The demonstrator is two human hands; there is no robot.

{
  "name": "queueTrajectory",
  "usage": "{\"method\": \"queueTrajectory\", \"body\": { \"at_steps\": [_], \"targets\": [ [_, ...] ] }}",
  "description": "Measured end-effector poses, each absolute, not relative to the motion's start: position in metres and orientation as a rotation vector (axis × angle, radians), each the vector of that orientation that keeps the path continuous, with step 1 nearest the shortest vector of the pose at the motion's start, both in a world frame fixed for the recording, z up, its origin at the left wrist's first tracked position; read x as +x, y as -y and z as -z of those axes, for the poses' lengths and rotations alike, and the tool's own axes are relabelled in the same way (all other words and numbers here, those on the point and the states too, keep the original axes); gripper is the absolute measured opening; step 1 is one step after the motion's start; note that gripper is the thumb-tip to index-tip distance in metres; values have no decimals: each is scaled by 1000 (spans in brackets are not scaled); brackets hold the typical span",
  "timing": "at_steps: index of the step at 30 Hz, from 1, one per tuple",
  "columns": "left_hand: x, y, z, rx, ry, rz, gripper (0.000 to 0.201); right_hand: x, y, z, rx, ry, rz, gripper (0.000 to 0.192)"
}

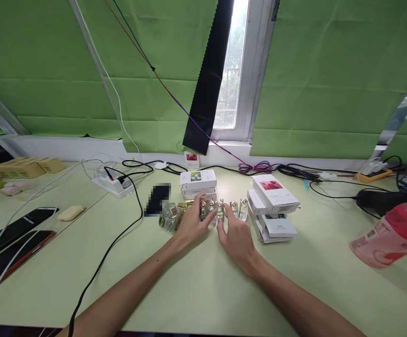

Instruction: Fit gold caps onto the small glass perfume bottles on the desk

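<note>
On the counter point(189, 295), the left hand point(192, 222) has its fingers spread beside upright glass bottles point(243, 210), their long axes vertical and tops upward, with the right hand's point(239, 236) fingers also parted there, any pinch unclear.

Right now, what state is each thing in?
Clear bottles, right ones standing upright
Left hand, curled at the bottles
Right hand, curled there too, grip unclear
Right box stack, uneven
Rear box stack, lying flat
Power strip, plugs inserted
Green blinds, lowered
Window, partly uncovered
Dark devices, lying flat
</note>
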State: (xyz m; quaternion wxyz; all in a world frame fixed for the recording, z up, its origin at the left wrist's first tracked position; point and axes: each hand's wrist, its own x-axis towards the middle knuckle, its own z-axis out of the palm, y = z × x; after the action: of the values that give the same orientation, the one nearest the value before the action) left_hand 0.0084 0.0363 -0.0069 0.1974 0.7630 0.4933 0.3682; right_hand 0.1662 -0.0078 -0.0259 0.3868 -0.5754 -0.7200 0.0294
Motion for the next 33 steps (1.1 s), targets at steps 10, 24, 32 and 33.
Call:
{"method": "queueTrajectory", "body": {
  "at_steps": [10,24,32,33],
  "targets": [
    [11,-33,7,2069,-1382,-1046,47,168,8,21,-1486,1831,157,37],
    [13,-27,6,2103,-1354,-1030,42,170,9,15,-1539,1835,373,34],
    [14,-26,10,2032,-1404,-1117,44,168,11,13,-1589,1902,379,37],
    [14,-27,10,2020,-1400,-1136,43,167,12,13,-1591,1906,374,37]
  ]
}}
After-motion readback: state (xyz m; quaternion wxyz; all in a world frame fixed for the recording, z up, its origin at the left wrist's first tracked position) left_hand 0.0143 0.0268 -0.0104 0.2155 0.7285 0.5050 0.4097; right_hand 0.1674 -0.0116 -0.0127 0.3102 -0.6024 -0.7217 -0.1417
